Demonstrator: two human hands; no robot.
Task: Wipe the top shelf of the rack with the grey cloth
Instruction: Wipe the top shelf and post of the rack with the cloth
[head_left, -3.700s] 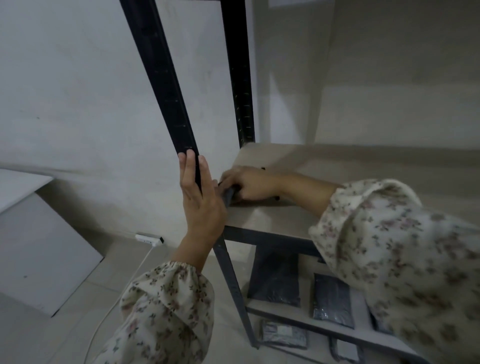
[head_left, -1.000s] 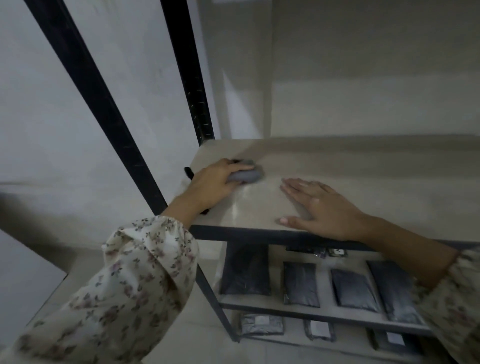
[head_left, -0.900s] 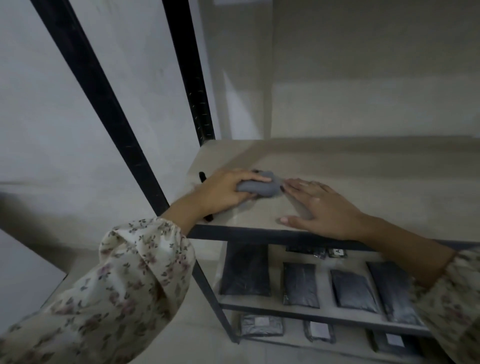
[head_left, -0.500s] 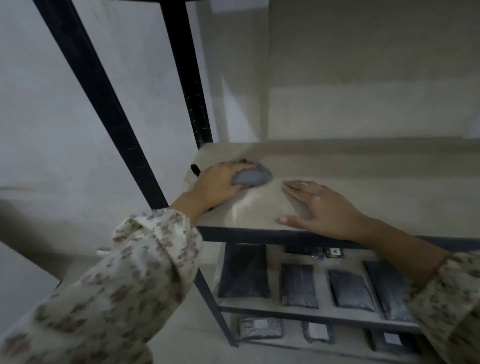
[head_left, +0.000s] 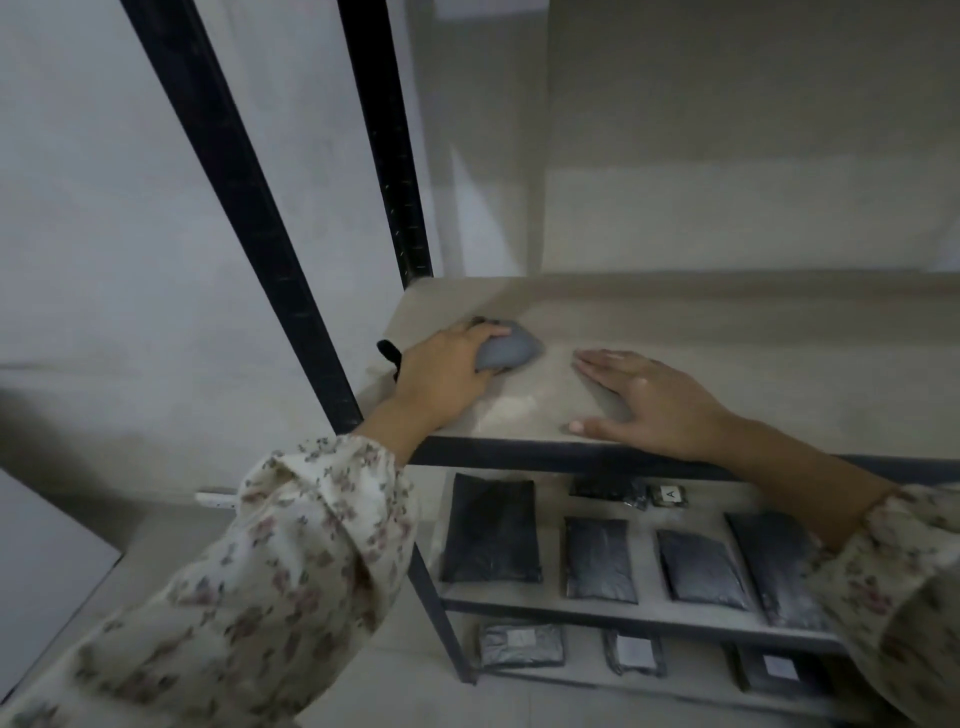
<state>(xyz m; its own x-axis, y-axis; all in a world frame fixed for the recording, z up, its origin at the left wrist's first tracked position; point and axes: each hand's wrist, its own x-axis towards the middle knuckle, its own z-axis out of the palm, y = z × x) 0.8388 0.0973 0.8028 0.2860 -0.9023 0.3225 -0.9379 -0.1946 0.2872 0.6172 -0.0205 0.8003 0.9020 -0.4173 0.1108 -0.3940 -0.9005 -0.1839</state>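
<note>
Left hand (head_left: 441, 376) has its fingers (head_left: 485, 332) curled tight on the bunched grey cloth (head_left: 508, 349), pressed to the top shelf (head_left: 753, 332) near the back-left corner; unwiped shelf runs right of it. Right hand (head_left: 654, 402) lies flat, fingers spread, holding nothing, just right of the cloth. Count: 1 cloth, 2 hands, approx. 10 dark packets (head_left: 600, 558) on the lower shelves.

Dim, soft-focus view, wide-angle bending at edges, muted shadows.
</note>
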